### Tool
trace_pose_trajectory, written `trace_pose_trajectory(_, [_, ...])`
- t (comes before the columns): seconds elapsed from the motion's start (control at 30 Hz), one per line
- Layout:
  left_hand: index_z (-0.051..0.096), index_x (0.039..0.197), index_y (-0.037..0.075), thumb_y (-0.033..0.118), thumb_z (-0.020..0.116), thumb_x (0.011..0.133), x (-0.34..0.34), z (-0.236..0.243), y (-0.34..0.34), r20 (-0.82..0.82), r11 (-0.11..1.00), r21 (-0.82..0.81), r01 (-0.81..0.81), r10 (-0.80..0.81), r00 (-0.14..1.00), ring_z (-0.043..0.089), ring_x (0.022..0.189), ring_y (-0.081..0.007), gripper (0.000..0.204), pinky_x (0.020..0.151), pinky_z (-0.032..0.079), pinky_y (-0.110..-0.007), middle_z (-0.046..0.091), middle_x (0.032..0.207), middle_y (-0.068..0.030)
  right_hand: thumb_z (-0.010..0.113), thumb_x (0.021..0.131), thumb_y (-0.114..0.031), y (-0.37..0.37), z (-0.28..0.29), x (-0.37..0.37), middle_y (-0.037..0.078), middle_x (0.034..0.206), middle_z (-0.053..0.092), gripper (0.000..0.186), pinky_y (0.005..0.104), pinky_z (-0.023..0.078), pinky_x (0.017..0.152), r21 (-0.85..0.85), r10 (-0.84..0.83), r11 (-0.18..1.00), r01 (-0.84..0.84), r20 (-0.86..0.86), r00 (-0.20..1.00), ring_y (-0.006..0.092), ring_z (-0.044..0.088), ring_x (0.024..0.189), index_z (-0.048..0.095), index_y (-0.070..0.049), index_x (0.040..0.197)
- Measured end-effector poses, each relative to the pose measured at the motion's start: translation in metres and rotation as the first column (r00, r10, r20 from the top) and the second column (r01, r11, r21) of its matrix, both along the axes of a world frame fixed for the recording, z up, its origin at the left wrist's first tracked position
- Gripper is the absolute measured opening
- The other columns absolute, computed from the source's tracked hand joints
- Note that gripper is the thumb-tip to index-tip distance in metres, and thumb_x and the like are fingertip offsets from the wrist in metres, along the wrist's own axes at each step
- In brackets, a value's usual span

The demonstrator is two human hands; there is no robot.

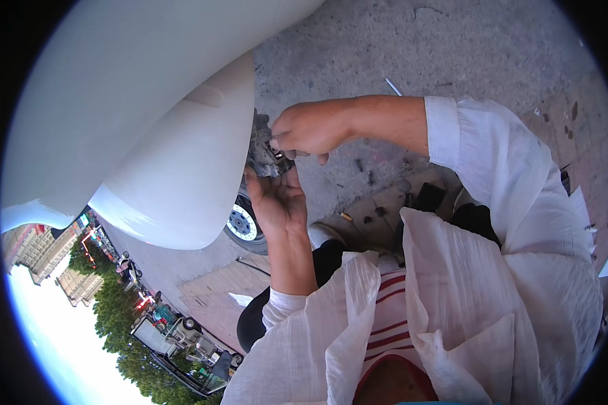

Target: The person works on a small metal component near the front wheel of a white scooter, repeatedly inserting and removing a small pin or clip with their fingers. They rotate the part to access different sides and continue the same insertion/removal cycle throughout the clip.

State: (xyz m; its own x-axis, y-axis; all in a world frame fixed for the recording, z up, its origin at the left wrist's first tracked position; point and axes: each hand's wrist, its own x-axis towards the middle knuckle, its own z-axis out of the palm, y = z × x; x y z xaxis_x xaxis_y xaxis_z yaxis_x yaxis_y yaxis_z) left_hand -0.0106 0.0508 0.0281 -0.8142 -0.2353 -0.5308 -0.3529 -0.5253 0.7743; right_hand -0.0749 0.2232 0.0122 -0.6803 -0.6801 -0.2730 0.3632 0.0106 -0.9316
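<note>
A dark, greasy metal mechanical part [266, 162] shows beside the lower edge of a large white body panel [182, 162], which hides some of it. From below, my left hand [280, 204] cups this part, palm up, with the thumb on one side and the fingers curled on the other. My right hand [311, 129] reaches in from the right, back of the hand upward. Its fingers bend down against the part's right side, closed in a pinch. Whatever lies between those fingertips is too small or hidden to make out.
Just under the panel is a wheel [244, 223] with a pale, spotted rim. Small dark pieces [380, 211] and a black square item [430, 197] lie on the ground by my feet. A thin white stick [393, 86] rests farther off. Parked vehicles [182, 337] and trees stand at lower left.
</note>
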Motion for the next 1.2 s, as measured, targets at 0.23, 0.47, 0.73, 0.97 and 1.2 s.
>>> trace_pose_trajectory(0.23, [0.052,0.125,0.002,0.037,0.060,0.093,-0.002,0.000,-0.004,0.014,0.999,0.013,0.046,-0.046,0.999,0.055,0.120,-0.0240,0.048,0.107,0.044,-0.039,0.059,0.125,-0.0114,0.044,0.099,-0.029,-0.001,-0.010,-0.005,0.003,0.068,0.048,0.035,0.0386,0.055,0.060,-0.078,0.069,0.995,-0.059,0.136,0.988,0.0151,0.049,0.061,0.057,-0.002,0.080])
trace_pose_trajectory(0.47, [0.051,0.126,0.002,0.038,0.060,0.093,-0.003,-0.001,-0.006,0.038,0.999,0.028,0.026,-0.027,0.999,0.054,0.121,-0.0249,0.049,0.108,0.042,-0.039,0.058,0.126,-0.0122,0.049,0.099,-0.033,-0.009,-0.014,-0.006,0.004,0.072,0.049,0.036,0.0395,0.056,0.067,-0.114,0.083,0.992,-0.054,0.268,0.960,0.0153,0.050,0.065,0.058,-0.002,0.084])
trace_pose_trajectory(0.73, [0.052,0.123,0.000,0.038,0.060,0.093,-0.001,-0.001,-0.005,0.039,0.999,0.040,0.002,-0.004,0.999,0.056,0.118,-0.0256,0.049,0.103,0.046,-0.038,0.059,0.123,-0.0132,0.055,0.096,-0.036,-0.006,-0.019,0.013,0.010,0.079,0.056,0.045,0.0377,0.058,0.071,-0.243,0.009,0.967,0.080,0.347,0.938,0.0178,0.058,0.074,0.061,0.008,0.093])
trace_pose_trajectory(0.97, [0.053,0.122,0.001,0.039,0.057,0.094,0.000,-0.002,0.000,-0.025,0.999,-0.047,0.027,-0.029,0.999,0.056,0.117,-0.0246,0.047,0.102,0.047,-0.037,0.060,0.123,-0.0122,0.060,0.085,-0.026,-0.009,-0.005,0.005,0.015,0.075,0.060,0.037,0.0343,0.057,0.056,0.037,-0.140,0.990,0.136,0.161,0.977,0.0207,0.061,0.065,0.061,0.011,0.088])
trace_pose_trajectory(1.2, [0.055,0.121,0.004,0.038,0.058,0.094,0.000,-0.003,-0.003,-0.020,0.997,-0.078,0.009,-0.011,1.000,0.056,0.117,-0.0235,0.043,0.100,0.047,-0.037,0.060,0.122,-0.0107,0.062,0.077,-0.027,-0.006,0.013,-0.009,0.015,0.064,0.060,0.037,0.0331,0.050,0.045,0.243,-0.019,0.969,0.049,-0.126,0.992,0.0218,0.059,0.050,0.060,0.009,0.072])
